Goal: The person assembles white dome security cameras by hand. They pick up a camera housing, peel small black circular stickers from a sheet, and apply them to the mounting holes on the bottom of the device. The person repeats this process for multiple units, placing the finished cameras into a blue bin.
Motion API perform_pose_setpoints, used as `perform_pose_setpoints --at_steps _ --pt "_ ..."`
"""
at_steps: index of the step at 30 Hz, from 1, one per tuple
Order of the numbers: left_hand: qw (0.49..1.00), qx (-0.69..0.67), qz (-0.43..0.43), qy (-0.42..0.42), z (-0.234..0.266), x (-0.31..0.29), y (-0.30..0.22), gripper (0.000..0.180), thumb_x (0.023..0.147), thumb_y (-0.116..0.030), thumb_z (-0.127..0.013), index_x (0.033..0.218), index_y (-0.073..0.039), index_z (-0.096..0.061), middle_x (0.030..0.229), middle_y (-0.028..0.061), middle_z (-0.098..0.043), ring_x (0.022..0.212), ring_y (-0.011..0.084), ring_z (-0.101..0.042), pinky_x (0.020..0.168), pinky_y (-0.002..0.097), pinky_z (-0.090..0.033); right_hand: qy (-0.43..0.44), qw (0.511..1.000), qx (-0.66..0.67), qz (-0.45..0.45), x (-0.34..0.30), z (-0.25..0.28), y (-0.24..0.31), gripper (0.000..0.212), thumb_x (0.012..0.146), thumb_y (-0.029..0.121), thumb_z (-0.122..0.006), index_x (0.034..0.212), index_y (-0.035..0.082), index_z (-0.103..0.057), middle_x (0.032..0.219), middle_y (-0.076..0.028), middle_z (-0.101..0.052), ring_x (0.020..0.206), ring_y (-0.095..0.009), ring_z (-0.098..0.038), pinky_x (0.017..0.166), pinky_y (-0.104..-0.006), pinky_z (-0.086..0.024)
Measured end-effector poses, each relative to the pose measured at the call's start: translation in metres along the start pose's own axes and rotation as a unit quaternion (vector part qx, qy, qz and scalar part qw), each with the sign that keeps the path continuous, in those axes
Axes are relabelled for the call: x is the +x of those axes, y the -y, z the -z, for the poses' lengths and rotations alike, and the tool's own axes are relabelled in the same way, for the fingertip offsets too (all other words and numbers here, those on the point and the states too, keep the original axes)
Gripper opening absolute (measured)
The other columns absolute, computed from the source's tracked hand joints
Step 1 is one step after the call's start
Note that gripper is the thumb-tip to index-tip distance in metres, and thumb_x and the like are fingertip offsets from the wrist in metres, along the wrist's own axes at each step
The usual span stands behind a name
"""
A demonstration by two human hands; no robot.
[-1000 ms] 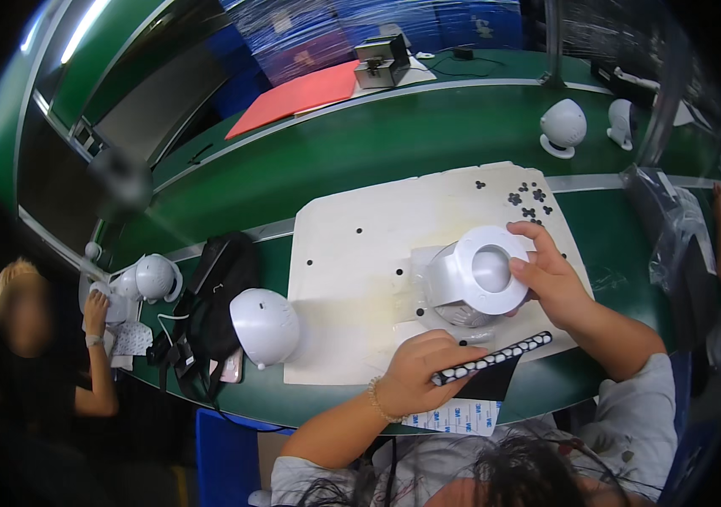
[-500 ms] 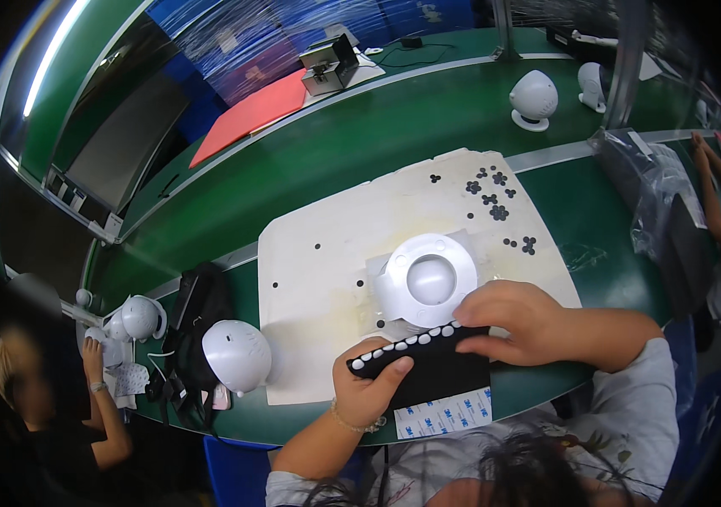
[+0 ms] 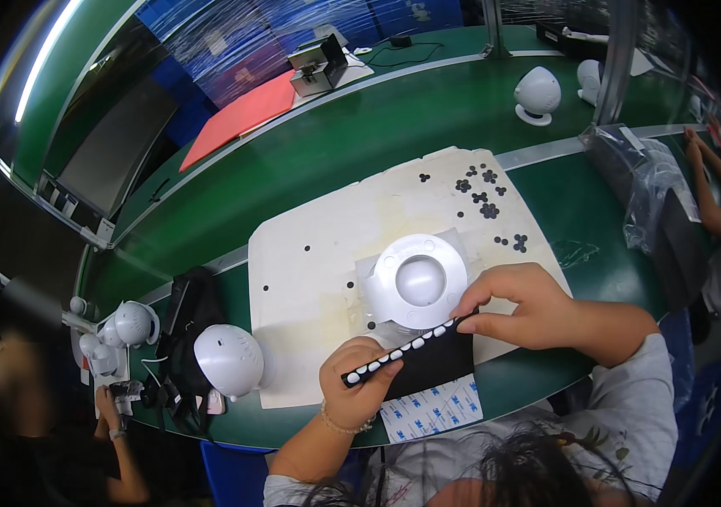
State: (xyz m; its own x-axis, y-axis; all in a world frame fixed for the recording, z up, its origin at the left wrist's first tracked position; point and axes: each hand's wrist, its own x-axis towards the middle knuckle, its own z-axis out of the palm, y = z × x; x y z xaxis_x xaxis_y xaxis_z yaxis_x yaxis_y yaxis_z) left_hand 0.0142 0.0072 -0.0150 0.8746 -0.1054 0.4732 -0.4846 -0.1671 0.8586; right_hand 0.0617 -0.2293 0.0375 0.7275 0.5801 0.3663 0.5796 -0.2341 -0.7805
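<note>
Both my hands hold a black sheet (image 3: 439, 359) of round stick-on pads, bent so that a row of white dots runs along its upper edge. My left hand (image 3: 352, 380) is closed on the lower left end, thumb on top. At the upper right end, thumb and forefinger of my right hand (image 3: 519, 306) pinch the edge. Just beyond the sheet a white rounded device (image 3: 386, 283) lies with its ring-shaped base facing up, on a clear bag (image 3: 459, 243). Below the black sheet shows a white backing sheet (image 3: 432, 410) with blue print.
Loose black pads (image 3: 489, 211) lie in clusters on the cream board (image 3: 310, 338). Left stand a white dome-shaped device (image 3: 229, 362) and black cables or bags (image 3: 196, 317). More white devices (image 3: 538, 95) are at back right. A co-worker's hand (image 3: 109, 407) is far left, another person's arm (image 3: 715, 194) far right.
The row of white dots now slants more steeply, its right end higher. The view has shifted slightly. At far left the co-worker's hand has moved lower.
</note>
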Motion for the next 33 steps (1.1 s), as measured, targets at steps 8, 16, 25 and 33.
perform_pose_setpoints --at_steps 8,16,25,33 --pt "0.982 -0.095 0.152 -0.054 -0.001 -0.002 -0.008 0.012 0.074 -0.004 -0.065 0.074 0.004 -0.056 0.072 0.0079 -0.057 0.065 0.012 -0.051 0.06 0.0239 -0.041 -0.047 0.932 -0.127 0.336 0.003 0.012 -0.01 0.026 0.072 0.012 -0.065 0.097 0.007 -0.058 0.102 -0.008 -0.057 0.093 -0.025 -0.056 0.07 -0.0299 -0.044" --pt "0.987 -0.094 0.124 -0.03 -0.001 -0.001 -0.004 0.014 0.073 -0.005 -0.066 0.072 0.005 -0.056 0.074 0.0086 -0.058 0.065 0.0119 -0.051 0.061 0.0234 -0.041 -0.059 0.99 0.007 0.131 0.001 -0.014 -0.012 0.053 0.072 -0.001 -0.063 0.12 0.007 -0.041 0.105 -0.01 -0.053 0.09 -0.022 -0.055 0.074 -0.0317 -0.046" --pt "0.989 -0.061 0.131 -0.042 -0.001 0.001 -0.007 0.014 0.074 -0.006 -0.066 0.074 0.006 -0.057 0.072 0.0078 -0.058 0.065 0.0106 -0.051 0.059 0.0223 -0.041 -0.022 0.995 -0.027 0.099 0.001 -0.003 -0.018 0.053 0.072 0.007 -0.066 0.121 0.011 -0.044 0.09 -0.007 -0.058 0.079 -0.022 -0.057 0.07 -0.0312 -0.046" --pt "0.991 -0.035 0.124 -0.044 -0.003 0.001 -0.01 0.015 0.076 -0.009 -0.064 0.076 0.005 -0.058 0.067 0.0046 -0.057 0.06 0.0079 -0.049 0.055 0.0199 -0.04 -0.07 0.968 -0.126 0.206 0.002 -0.008 -0.024 0.042 0.073 0.011 -0.063 0.113 0.012 -0.051 0.087 -0.003 -0.059 0.079 -0.02 -0.057 0.065 -0.031 -0.043"
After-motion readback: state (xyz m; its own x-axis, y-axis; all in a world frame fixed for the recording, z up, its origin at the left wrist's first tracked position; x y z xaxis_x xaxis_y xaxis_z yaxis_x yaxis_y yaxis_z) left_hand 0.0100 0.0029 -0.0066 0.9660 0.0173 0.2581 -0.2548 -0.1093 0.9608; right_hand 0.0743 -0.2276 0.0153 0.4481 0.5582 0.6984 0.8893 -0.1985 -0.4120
